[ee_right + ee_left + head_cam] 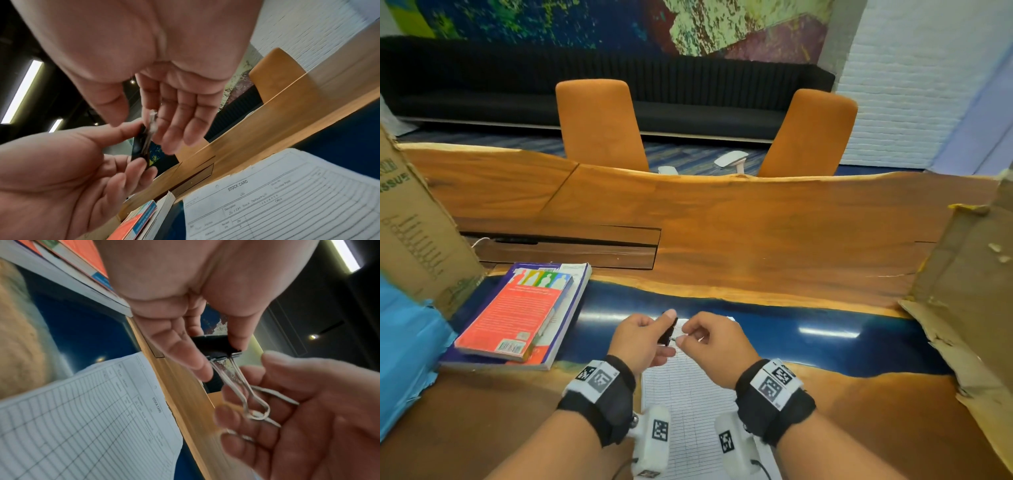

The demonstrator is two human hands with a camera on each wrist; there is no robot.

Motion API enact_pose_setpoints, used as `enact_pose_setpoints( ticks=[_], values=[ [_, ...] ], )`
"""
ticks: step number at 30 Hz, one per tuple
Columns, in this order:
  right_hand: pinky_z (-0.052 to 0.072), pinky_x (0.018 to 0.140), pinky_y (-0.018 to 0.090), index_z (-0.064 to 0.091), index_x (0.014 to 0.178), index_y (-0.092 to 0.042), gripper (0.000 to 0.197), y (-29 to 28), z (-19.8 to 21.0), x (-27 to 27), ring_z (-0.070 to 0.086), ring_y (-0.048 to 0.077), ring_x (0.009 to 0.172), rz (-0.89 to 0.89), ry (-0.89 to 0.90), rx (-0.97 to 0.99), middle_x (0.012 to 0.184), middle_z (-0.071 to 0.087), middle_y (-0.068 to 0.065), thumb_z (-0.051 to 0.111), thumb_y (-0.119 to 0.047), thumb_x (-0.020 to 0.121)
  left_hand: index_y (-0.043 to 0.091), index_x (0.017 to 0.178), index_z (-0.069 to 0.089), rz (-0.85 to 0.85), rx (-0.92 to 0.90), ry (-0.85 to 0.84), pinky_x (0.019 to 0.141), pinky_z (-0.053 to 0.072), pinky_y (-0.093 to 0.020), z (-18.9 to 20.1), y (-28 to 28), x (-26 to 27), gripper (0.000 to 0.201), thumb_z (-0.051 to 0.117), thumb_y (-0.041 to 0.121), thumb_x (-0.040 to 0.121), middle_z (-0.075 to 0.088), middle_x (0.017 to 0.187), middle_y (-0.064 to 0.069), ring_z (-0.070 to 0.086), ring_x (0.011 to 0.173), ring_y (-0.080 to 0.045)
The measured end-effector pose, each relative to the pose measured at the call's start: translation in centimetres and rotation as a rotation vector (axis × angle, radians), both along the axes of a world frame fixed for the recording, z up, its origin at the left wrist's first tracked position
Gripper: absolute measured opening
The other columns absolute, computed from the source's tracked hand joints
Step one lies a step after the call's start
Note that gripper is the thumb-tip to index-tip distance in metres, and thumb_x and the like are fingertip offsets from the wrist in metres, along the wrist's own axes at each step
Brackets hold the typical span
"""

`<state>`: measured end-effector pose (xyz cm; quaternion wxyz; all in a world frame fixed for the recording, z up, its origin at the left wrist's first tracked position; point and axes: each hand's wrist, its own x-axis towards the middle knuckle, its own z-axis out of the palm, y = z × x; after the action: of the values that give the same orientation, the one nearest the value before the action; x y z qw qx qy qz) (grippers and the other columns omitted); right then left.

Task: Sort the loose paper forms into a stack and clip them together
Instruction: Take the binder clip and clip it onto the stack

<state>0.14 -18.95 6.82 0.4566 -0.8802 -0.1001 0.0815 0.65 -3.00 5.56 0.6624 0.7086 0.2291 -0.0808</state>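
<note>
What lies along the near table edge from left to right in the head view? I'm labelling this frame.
Blue sheet → brown cardboard box → stacked red and purple books → left hand → black binder clip → right hand → torn cardboard box.

Centre: I see the stock card forms [685, 394] on the table [756, 233], under my hands.
Left: stacked books [517, 315], cardboard box [417, 233] behind.
Far side: two chairs [599, 123].
</note>
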Motion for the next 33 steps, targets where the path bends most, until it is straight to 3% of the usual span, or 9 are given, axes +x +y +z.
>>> enact_pose_setpoints(
  ticks=[6,10,12,14,17,20,23,28,33],
  values=[
    [0.053,0.063,0.03,0.063,0.094,-0.018,0.005,-0.9,0.5,0.3,0.068,0.013,0.062,-0.073,0.145,0.148,0.079,0.065,0.003,0.06,-0.015,0.092,0.008,0.106,0.062,-0.101,0.111,0.071,0.054,0.051,-0.027,1.0,-0.4,-0.2,0.044,0.061,0.051,0.095,0.072,0.096,-0.012,0.075,0.067,-0.025],
    [0.049,0.052,0.03,0.063,0.09,-0.003,0.007,-1.5,1.5,1.1,0.063,0.02,0.052,-0.14,0.28,0.363,0.066,0.064,0.008,0.056,-0.004,0.091,0.025,0.121,0.06,-0.243,0.246,-0.239,0.093,0.053,-0.036,0.7,-0.6,-0.8,0.029,0.068,0.035,0.094,0.062,0.119,0.009,0.064,0.107,-0.011],
    [0.051,0.051,0.029,0.061,0.089,-0.001,0.007,-1.3,1.8,1.2,0.063,0.022,0.052,-0.146,0.342,0.455,0.064,0.064,0.009,0.055,-0.002,0.092,0.032,0.12,0.062,-0.368,0.317,-0.355,0.097,0.048,-0.029,0.7,-1.0,-1.2,0.026,0.066,0.031,0.094,0.059,0.12,0.016,0.058,0.111,-0.002],
    [0.053,0.053,0.03,0.06,0.092,0.0,0.007,-1.0,2.0,1.3,0.065,0.023,0.056,-0.139,0.406,0.603,0.068,0.067,0.013,0.058,-0.007,0.094,0.033,0.1,0.07,-0.399,0.343,-0.392,0.087,0.052,-0.032,1.0,-1.5,-1.2,0.016,0.059,0.038,0.09,0.07,0.1,0.007,0.064,0.096,-0.008],
    [0.058,0.06,0.031,0.063,0.101,0.001,0.012,-1.0,2.1,1.6,0.069,0.027,0.065,-0.15,0.465,0.761,0.077,0.07,0.018,0.059,-0.009,0.096,0.008,0.085,0.073,-0.347,0.236,-0.356,0.074,0.054,-0.045,1.1,-1.7,-0.9,0.036,0.051,0.036,0.09,0.07,0.076,-0.012,0.063,0.069,-0.015],
    [0.058,0.062,0.029,0.065,0.101,-0.004,0.009,-1.3,1.6,1.9,0.068,0.019,0.063,-0.178,0.294,0.56,0.079,0.069,0.014,0.057,-0.004,0.095,-0.007,0.085,0.069,-0.264,0.064,-0.23,0.058,0.053,-0.031,1.3,-1.6,-0.5,0.038,0.048,0.02,0.104,0.067,0.069,-0.012,0.062,0.063,-0.022],
    [0.058,0.064,0.032,0.064,0.09,-0.013,0.006,-1.0,0.8,2.2,0.068,0.015,0.062,-0.188,0.077,0.365,0.078,0.063,0.009,0.069,-0.009,0.089,-0.003,0.084,0.067,-0.261,0.007,-0.162,0.046,0.045,-0.018,1.9,-1.7,-0.2,0.038,0.042,0.013,0.106,0.066,0.067,-0.012,0.058,0.058,-0.024],
    [0.06,0.065,0.045,0.06,0.079,-0.017,0.014,-0.7,0.0,2.9,0.066,0.016,0.059,-0.228,-0.02,0.382,0.069,0.062,0.004,0.07,-0.01,0.085,0.002,0.079,0.064,-0.286,0.019,-0.146,0.045,0.043,-0.017,2.4,-1.8,0.1,0.036,0.041,0.011,0.106,0.065,0.067,-0.012,0.057,0.058,-0.022],
    [0.056,0.063,0.045,0.057,0.072,-0.014,0.014,-0.6,0.6,3.4,0.065,0.019,0.06,-0.17,-0.052,0.282,0.067,0.058,0.004,0.064,-0.008,0.083,0.003,0.08,0.064,-0.282,0.031,-0.115,0.046,0.043,-0.017,2.3,-1.8,0.0,0.036,0.041,0.013,0.106,0.065,0.068,-0.011,0.057,0.058,-0.021]
  ],
)
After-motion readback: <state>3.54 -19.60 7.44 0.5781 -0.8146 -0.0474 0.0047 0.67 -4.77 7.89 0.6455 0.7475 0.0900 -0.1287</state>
